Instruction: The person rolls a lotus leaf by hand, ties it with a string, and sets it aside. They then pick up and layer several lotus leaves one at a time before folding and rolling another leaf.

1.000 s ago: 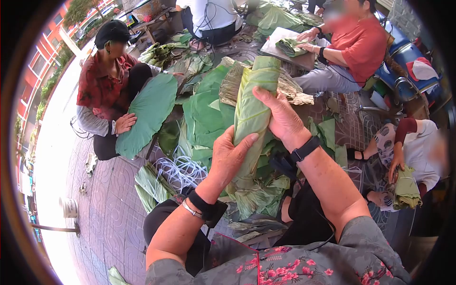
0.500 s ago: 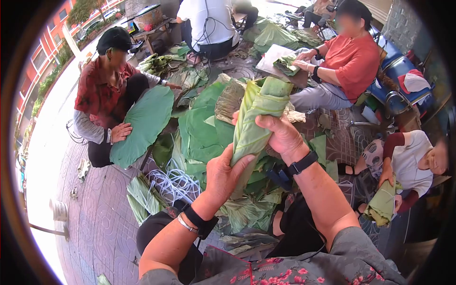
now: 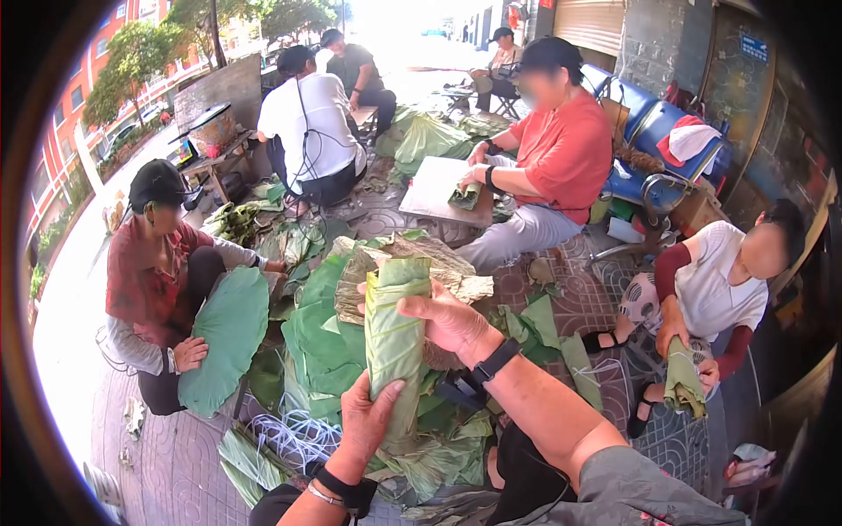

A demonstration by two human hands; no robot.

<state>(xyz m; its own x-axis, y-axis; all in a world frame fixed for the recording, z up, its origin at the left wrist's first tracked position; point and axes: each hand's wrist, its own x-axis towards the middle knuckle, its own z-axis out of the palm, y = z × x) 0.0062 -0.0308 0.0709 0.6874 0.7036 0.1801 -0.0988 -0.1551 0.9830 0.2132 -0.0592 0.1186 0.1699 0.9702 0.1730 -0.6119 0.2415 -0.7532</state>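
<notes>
A rolled bundle of large green leaves [image 3: 395,329] stands nearly upright in front of me, its ribbed outer leaf wrapped round it. My left hand [image 3: 368,412] grips its lower left side, thumb across the front. Higher up, my right hand [image 3: 449,323] clasps the right side, its thumb on the front and some fingertips showing behind the left edge. Beneath and behind lies a pile of flat green leaves [image 3: 316,333], topped by a dry brownish leaf [image 3: 456,273]. The bundle's back is hidden.
White plastic strips [image 3: 294,438] lie tangled at lower left beside folded leaves [image 3: 250,463]. On the left a co-worker holds a broad leaf [image 3: 230,337]. Another works at a pale board [image 3: 430,195]; one at right holds a leaf bundle [image 3: 684,379]. Blue chairs [image 3: 645,114] stand behind.
My view has tilted up and turned right, showing more of the street. The bundle now stands more upright, with both hands still gripping it. The co-worker at the board has bent the leaf over.
</notes>
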